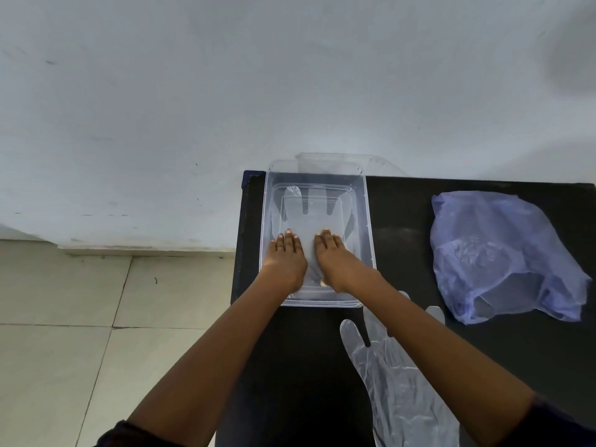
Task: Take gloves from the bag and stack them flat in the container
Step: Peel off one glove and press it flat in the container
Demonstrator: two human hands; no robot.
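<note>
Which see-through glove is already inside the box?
The clear plastic glove under both hands, lying flat in the transparent container. The other glove lies on the black table.

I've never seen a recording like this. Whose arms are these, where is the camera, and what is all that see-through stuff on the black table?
No machine here: these are a person's own bare arms, filmed by one wide-angle camera worn on the head, looking down. The left hand and right hand both lie flat, fingers straight, inside a clear plastic container, pressing down a thin transparent glove on its bottom. Neither hand grips anything. Another clear glove lies on the black table nearer the person, partly under the right forearm. To the right sits a crumpled blue plastic bag. More clear plastic shows behind the container; what it is cannot be told.
</note>
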